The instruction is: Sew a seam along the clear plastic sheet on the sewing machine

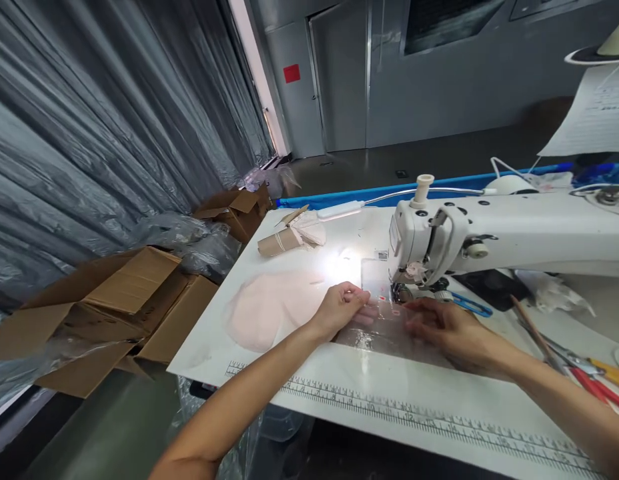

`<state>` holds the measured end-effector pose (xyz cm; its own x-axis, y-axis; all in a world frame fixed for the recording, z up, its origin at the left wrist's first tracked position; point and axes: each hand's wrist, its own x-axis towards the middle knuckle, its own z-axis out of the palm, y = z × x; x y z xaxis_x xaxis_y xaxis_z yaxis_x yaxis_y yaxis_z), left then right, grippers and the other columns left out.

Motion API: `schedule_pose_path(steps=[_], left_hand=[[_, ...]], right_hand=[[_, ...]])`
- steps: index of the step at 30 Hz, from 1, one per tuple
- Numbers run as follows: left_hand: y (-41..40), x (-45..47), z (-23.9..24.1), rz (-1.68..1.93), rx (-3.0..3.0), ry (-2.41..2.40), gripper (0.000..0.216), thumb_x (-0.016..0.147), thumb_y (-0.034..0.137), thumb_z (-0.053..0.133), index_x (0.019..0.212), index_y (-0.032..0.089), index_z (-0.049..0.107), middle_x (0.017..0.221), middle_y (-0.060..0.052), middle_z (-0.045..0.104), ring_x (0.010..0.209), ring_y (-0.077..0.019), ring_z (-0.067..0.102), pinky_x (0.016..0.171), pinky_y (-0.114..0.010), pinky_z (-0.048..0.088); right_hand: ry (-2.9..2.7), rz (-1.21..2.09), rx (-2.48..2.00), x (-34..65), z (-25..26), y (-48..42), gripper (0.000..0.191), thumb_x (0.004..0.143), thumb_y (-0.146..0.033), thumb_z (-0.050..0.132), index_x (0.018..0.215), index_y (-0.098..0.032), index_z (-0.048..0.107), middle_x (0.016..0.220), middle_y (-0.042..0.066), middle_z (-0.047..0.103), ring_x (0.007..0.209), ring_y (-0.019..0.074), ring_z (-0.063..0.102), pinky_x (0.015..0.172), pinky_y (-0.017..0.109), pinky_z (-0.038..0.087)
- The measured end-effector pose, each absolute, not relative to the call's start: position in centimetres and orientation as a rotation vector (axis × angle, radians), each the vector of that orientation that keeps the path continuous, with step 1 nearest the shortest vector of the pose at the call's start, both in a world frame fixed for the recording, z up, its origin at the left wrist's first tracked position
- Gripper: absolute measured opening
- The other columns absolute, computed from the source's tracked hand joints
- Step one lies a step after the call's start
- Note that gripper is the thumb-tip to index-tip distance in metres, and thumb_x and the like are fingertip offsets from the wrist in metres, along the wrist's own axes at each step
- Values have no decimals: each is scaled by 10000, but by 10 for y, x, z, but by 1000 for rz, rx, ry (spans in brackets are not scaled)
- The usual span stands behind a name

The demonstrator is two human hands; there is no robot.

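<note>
A white sewing machine [489, 237] stands on a white table [299, 360]. A clear plastic sheet [384, 330] with small red marks lies flat under the machine's needle. My left hand [339, 307] presses on the sheet's left edge, fingers bent onto it. Flat on the sheet's right part rests my right hand [444, 330], fingers pointing toward the needle area. A lamp lights the spot brightly. A pale pink fabric piece [269, 307] lies to the left of my left hand.
A ruler scale [439, 420] runs along the table's front edge. Red-handled tools [594, 387], a pencil and blue scissors [469, 307] lie at right. A cardboard roll [279, 241] sits at the back left. Open cardboard boxes [109, 307] stand on the floor left.
</note>
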<state>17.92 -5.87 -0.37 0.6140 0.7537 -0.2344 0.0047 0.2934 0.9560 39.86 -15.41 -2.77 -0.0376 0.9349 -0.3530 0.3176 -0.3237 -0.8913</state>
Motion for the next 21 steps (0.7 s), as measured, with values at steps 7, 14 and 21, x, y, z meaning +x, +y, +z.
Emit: schedule_pose_path(steps=[7,14,21], left_hand=[[-55,175,-4,626,932,743,330,781,356,754,821,115,532,1158,-182,656,937,-232,700,960,-414,520],[-58,178,-2,710,669,615,281,808,246,725,786,137,468,1220,-193,622,1084,-269,650,1042,-425,466],[-58,182,-4,748,722,714,315,821,339,712,868,127,484,1074,-186,673,1009,-259,678,1003,-439,489]], right_hand=[[-1143,1309,-1650,391,-23,-145,423,824,-631,563,831,-208,572,748,33,649,650,155,608,556,265,487],[-1007,1344,-1657,390,-14,-146,470,779,-666,600,774,-196,583,765,44,642,698,159,615,592,249,503],[-1170,1100,-1761,392,-30,-147,449,831,-659,517,791,-218,594,741,50,648,654,200,615,585,313,483]])
